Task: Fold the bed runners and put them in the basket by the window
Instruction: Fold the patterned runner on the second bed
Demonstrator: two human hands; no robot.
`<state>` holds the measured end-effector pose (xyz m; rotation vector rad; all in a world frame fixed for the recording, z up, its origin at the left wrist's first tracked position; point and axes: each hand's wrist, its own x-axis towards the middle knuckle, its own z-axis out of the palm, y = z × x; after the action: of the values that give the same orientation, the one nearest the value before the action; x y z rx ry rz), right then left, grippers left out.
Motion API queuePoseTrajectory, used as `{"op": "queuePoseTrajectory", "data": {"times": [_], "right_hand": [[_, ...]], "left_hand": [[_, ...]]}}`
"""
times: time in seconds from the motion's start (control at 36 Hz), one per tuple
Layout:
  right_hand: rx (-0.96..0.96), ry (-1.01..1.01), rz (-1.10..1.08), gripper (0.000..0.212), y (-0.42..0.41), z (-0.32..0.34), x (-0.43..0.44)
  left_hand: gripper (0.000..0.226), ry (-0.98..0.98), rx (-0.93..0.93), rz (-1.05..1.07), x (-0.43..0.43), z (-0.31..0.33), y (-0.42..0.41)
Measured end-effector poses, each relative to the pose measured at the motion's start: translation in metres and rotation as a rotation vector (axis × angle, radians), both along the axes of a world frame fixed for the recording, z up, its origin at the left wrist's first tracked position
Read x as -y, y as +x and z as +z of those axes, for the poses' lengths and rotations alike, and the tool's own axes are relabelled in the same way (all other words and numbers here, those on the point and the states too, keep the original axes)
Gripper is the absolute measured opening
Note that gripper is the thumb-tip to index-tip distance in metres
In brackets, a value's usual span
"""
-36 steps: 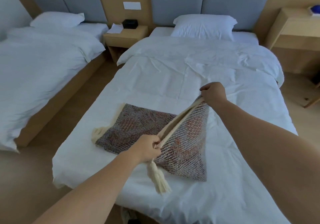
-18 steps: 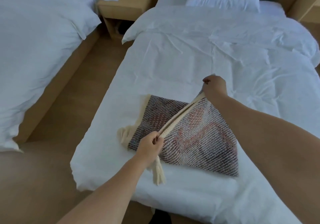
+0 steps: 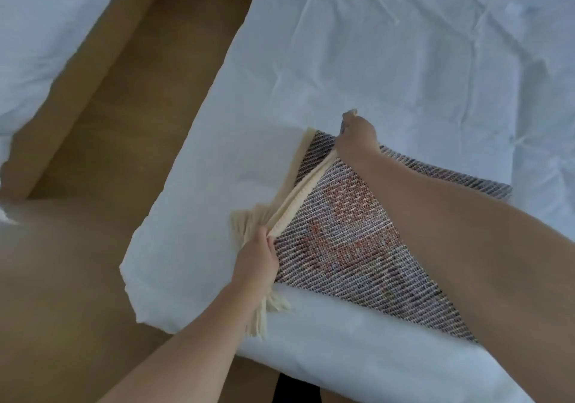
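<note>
While gripped at both ends of its cream border, bed runner (image 3: 348, 241) lies partly folded on white duvet (image 3: 357, 60), near the foot corner of the bed closest to the camera. Woven face: dark grey and white diagonal weave with a reddish motif (motif shape not resolvable, some motion blur).

Left hand (image 3: 256, 259): fingers closed around the near end of the cream border, just above a cream tassel (image 3: 259, 312) that hangs over the mattress edge. Second tassel (image 3: 249, 219) fanned out flat on the duvet just beyond the left hand.

Right hand (image 3: 356, 136): fist closed on the far end of the same border, at the runner's far corner. Border drawn straight and taut between the two hands, raised slightly off the layer beneath. Cream edge of the lower layer visible just left of it.

Right forearm crosses above the runner and hides part of its right side. Far right corner of the runner flat on the duvet.

Wooden floor (image 3: 102, 160) left of the bed; edge of a second bed (image 3: 40, 29) with white bedding at upper left. Basket outside the frame.
</note>
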<state>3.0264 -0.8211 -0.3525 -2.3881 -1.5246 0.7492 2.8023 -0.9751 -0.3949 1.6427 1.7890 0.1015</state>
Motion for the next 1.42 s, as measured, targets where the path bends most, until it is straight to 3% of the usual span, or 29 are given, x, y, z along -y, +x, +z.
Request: {"op": "queuePoseTrajectory", "data": {"times": [0.06,0.14,0.31,0.39,0.47,0.58,0.67,0.72,0.78,0.86,0.94,1.25,1.42], "right_hand": [[-0.02,-0.012,-0.004,0.032,-0.01,-0.016,-0.008],[-0.023,-0.029,0.014,0.055,-0.027,-0.035,-0.018],[0.072,-0.144,0.057,0.061,-0.046,-0.064,-0.03],[0.029,-0.15,0.057,0.057,-0.05,-0.074,-0.032],[-0.053,-0.134,0.036,0.061,-0.052,-0.082,-0.033],[-0.276,-0.082,0.043,0.068,-0.053,-0.084,-0.027],[-0.339,0.026,0.12,0.057,-0.051,-0.081,-0.017],[-0.288,0.198,0.208,0.038,-0.045,-0.082,-0.003],[-0.086,0.251,0.289,0.041,-0.033,-0.092,0.01],[0.228,0.073,0.391,0.06,-0.009,-0.105,0.028],[0.357,-0.054,0.405,0.071,0.025,-0.117,0.048],[0.402,-0.151,0.216,0.074,0.167,-0.139,0.114],[0.396,-0.184,0.102,0.074,0.223,-0.144,0.157]], "left_hand": [[0.019,-0.019,-0.027,-0.01,-0.004,-0.012,-0.007],[0.018,-0.055,-0.039,-0.019,-0.01,-0.027,-0.015],[0.015,-0.102,-0.044,-0.059,-0.012,-0.043,-0.02],[0.016,-0.092,-0.063,-0.082,-0.013,-0.044,-0.02],[0.029,-0.033,-0.152,-0.164,-0.015,-0.044,-0.017],[0.061,0.152,-0.234,-0.333,-0.017,-0.05,-0.012],[0.074,0.119,-0.294,-0.445,-0.027,-0.047,0.002],[0.074,0.1,-0.284,-0.519,-0.032,-0.047,0.015],[0.068,0.123,-0.267,-0.58,-0.035,-0.049,0.031],[0.067,0.136,-0.272,-0.605,-0.041,-0.061,0.048],[0.068,0.148,-0.311,-0.603,-0.052,-0.074,0.064],[0.069,0.311,-0.381,-0.729,-0.142,-0.098,0.204],[0.073,0.312,-0.443,-0.671,-0.16,-0.118,0.2]]}}
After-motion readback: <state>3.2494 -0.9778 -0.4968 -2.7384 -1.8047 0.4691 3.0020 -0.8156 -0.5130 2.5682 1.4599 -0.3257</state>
